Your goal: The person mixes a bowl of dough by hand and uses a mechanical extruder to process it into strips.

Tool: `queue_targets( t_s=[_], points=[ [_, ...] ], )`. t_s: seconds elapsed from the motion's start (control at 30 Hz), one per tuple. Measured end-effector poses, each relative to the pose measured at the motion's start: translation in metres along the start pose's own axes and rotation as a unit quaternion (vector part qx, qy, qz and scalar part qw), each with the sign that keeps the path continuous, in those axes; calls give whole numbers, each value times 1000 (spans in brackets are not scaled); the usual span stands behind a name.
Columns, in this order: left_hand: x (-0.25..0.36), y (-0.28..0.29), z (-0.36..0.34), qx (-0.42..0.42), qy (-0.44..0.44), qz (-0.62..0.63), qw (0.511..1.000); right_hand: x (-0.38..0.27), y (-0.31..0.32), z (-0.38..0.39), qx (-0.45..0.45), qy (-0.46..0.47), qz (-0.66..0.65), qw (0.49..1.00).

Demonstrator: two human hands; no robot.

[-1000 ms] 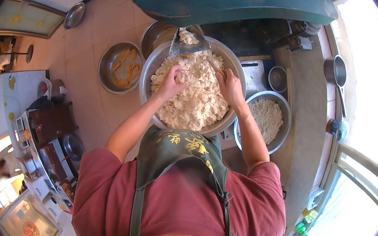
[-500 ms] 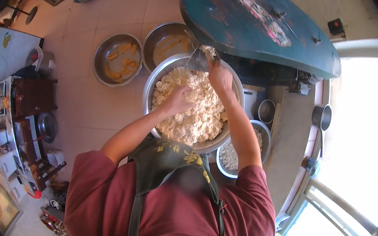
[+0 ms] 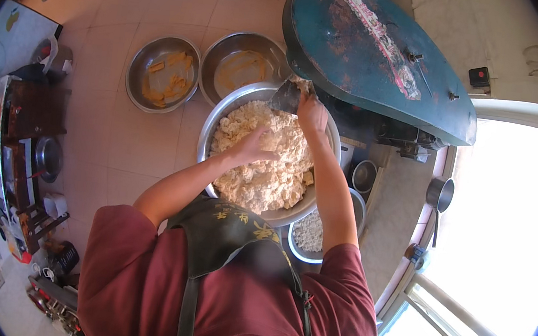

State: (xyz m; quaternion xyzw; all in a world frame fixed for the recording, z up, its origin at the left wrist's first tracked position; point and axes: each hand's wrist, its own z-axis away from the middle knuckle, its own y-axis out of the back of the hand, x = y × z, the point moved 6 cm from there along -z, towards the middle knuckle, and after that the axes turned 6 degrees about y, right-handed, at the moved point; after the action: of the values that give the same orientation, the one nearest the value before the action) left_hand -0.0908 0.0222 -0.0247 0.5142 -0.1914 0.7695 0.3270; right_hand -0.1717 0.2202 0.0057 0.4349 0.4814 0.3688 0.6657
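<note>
A wide metal bowl point(image 3: 205, 135) in front of me is filled with pale, lumpy dough point(image 3: 266, 191). My left hand point(image 3: 251, 147) rests on the left-middle of the dough, its fingers spread and no tool in it. At the bowl's far right rim, my right hand point(image 3: 313, 116) is closed around the handle of a dough scraper point(image 3: 286, 97). Its flat grey blade points left, over the far edge of the dough. Some dough seems to cling near the scraper's top. My fingers partly hide the handle.
A blue-green machine housing point(image 3: 375, 54) overhangs the far right, close to my right hand. Two metal bowls point(image 3: 131, 73) with yellowish residue stand on the tiled floor to the left. A bowl of pale crumbly stuff point(image 3: 308, 231) sits under my right forearm. A saucepan point(image 3: 440, 193) lies farther right.
The whole view has shifted slightly. My right hand still grips the scraper at the far rim, its blade turned a little, and my left hand stays on the dough with fingers spread.
</note>
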Motion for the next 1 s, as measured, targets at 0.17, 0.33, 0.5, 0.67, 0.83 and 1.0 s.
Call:
queue_targets(
  t_s=[0.17,0.33,0.5,0.67,0.83,1.0],
  points=[
    [1,-3,5,-27,16,76,997,-14,6,23,86,44,-21,995],
    [9,-13,6,-87,80,79,990,-13,-8,-9,38,30,1,999],
    [-6,-11,11,-54,37,104,992,-33,6,28,4,90,43,995],
    [7,-20,5,-54,35,148,987,0,-35,-21,17,40,61,997],
    [-9,-17,9,-36,19,170,985,-31,-6,36,-28,102,98,990],
    [-6,-17,12,-34,57,180,981,-18,-9,-3,31,77,51,995]
  ],
)
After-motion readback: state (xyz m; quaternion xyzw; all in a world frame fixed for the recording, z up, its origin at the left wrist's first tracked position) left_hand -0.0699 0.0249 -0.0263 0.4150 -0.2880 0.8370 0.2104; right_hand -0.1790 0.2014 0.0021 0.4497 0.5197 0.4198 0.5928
